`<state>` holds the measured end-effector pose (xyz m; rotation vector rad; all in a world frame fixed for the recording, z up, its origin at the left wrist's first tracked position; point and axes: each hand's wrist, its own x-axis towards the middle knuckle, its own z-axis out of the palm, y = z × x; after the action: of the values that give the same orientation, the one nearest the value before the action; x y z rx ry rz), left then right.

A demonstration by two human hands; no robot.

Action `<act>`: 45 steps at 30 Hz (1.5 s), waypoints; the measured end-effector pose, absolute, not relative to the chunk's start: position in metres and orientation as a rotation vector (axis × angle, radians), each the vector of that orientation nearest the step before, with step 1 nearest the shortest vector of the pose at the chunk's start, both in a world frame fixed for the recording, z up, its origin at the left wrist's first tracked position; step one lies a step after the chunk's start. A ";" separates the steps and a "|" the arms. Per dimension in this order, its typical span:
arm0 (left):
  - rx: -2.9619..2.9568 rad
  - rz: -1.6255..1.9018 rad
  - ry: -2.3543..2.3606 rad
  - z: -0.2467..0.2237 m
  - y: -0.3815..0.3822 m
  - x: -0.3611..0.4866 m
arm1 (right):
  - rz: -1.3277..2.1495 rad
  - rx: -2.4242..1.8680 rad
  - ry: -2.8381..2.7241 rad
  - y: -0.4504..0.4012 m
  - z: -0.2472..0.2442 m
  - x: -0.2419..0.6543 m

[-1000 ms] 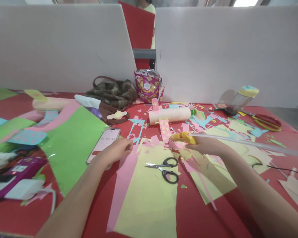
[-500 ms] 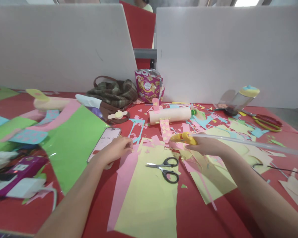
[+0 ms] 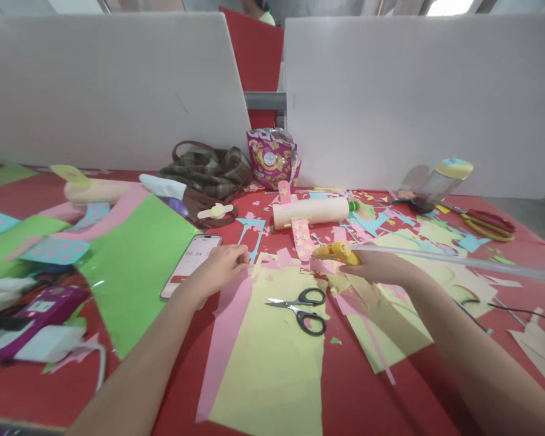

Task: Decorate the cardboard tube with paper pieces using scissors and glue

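Note:
My right hand [image 3: 376, 266] is wrapped round a yellow glue gun [image 3: 336, 253], and a long clear glue stick [image 3: 436, 256] runs out behind it to the right. Its tip touches or hovers over the lower end of a pink strip with yellow stars [image 3: 302, 237]; I cannot tell which. That strip hangs from a cream paper roll [image 3: 318, 212] with a green end. My left hand [image 3: 224, 266] rests with curled fingers beside the phone [image 3: 191, 257], above pink paper [image 3: 224, 339]. Anything inside those fingers is hidden. Black-handled scissors [image 3: 300, 306] lie open on yellow paper [image 3: 272, 375] between my hands.
Paper scraps cover the red table. Green sheets [image 3: 136, 266] and a purple device [image 3: 45, 315] lie left. Behind stand a plaid bag [image 3: 209, 169], a snack pouch [image 3: 272, 157] and white panels [image 3: 413, 97]. At right are a yellow-lidded bottle [image 3: 449, 178] and large scissors [image 3: 488, 224].
My left hand has shifted slightly to the right and up, its fingers more curled, uncovering more of the phone. My right hand and the glue gun have barely moved.

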<state>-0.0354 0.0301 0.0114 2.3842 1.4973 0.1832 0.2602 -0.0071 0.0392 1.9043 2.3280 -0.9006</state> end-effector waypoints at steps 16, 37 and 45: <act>2.205 0.486 1.458 -0.015 0.044 0.042 | -0.388 2.026 2.453 -0.011 0.056 0.270; 2.079 0.311 1.582 -0.023 0.056 0.082 | -0.185 1.937 2.618 -0.012 0.052 0.280; 2.129 0.353 1.609 -0.030 0.060 0.084 | -0.193 1.926 2.609 -0.012 0.053 0.279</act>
<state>0.0842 0.0600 -0.0302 2.1292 1.6091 0.3529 0.2785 -0.0122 0.0530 1.9261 2.6086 -0.1928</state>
